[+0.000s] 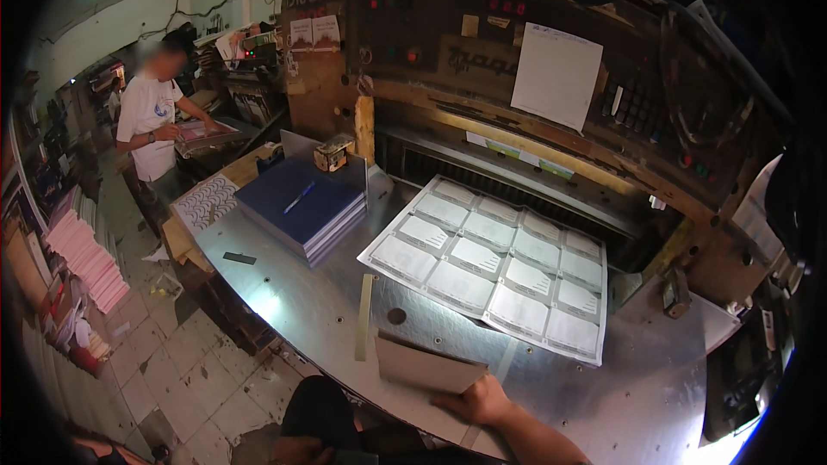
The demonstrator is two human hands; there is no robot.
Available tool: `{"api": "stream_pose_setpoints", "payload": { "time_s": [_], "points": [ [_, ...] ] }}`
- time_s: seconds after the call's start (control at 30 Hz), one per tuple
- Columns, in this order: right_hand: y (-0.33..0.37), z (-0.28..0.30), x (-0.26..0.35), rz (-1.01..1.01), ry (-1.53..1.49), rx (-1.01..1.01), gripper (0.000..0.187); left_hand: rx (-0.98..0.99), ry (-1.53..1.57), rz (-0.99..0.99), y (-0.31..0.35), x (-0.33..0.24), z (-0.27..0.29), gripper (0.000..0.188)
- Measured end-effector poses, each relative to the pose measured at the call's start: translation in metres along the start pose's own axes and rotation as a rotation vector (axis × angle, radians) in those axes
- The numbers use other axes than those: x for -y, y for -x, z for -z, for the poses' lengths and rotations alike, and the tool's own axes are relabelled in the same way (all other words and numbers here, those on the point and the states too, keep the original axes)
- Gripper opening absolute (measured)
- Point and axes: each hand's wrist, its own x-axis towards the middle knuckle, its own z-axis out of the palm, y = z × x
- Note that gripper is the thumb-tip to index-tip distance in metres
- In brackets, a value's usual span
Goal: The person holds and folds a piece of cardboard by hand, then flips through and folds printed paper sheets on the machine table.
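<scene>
My right hand [479,400] comes in from the lower edge and is closed on the right end of a grey-brown cardboard piece [431,367]. The board is tilted up at the front edge of the metal table [633,396]. Beyond it lie large printed sheets [461,282] with a grid of pale panels, their far edge by the slot of a paper cutting machine [431,43]. At the bottom, by my dark-clothed leg, my left hand [301,449] shows only partly in shadow; its fingers are unclear.
A dark blue stack [301,207] with a blue pen [300,196] on top stands at the table's left. Nearby lie a yellowish strip [363,319] and a patterned sheet [207,198]. Pink paper piles [86,250] stand on the left. Another person [155,120] works further back.
</scene>
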Motion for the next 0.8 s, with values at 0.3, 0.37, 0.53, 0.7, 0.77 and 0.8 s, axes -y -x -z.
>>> {"api": "stream_pose_setpoints", "payload": {
  "time_s": [0.3, 0.37, 0.53, 0.7, 0.77, 0.8],
  "points": [
    [-0.0017, 0.0002, -0.0010, 0.020, -0.031, 0.001, 0.032, -0.078, 0.116, -0.057, 0.0045, -0.0040, -0.0024, 0.041],
    [-0.0015, 0.0012, -0.0004, 0.013, -0.028, 0.006, 0.032, -0.137, 0.109, -0.100, 0.0045, -0.0044, -0.0039, 0.042],
    [-0.0028, 0.0019, 0.0033, -0.002, -0.053, -0.016, 0.031, -0.073, 0.119, -0.045, 0.0049, -0.0087, 0.0013, 0.042],
    [-0.0011, 0.0030, 0.0024, 0.011, -0.042, 0.014, 0.032, -0.051, 0.078, -0.047, 0.0053, -0.0054, -0.0003, 0.041],
    [-0.0019, 0.0036, 0.0041, 0.002, -0.040, 0.013, 0.032, -0.044, 0.079, -0.046, 0.0050, -0.0057, -0.0007, 0.041],
    [-0.0021, 0.0039, 0.0046, -0.007, -0.037, 0.011, 0.032, -0.040, 0.079, -0.045, 0.0044, -0.0064, 0.0002, 0.041]
  ]
}}
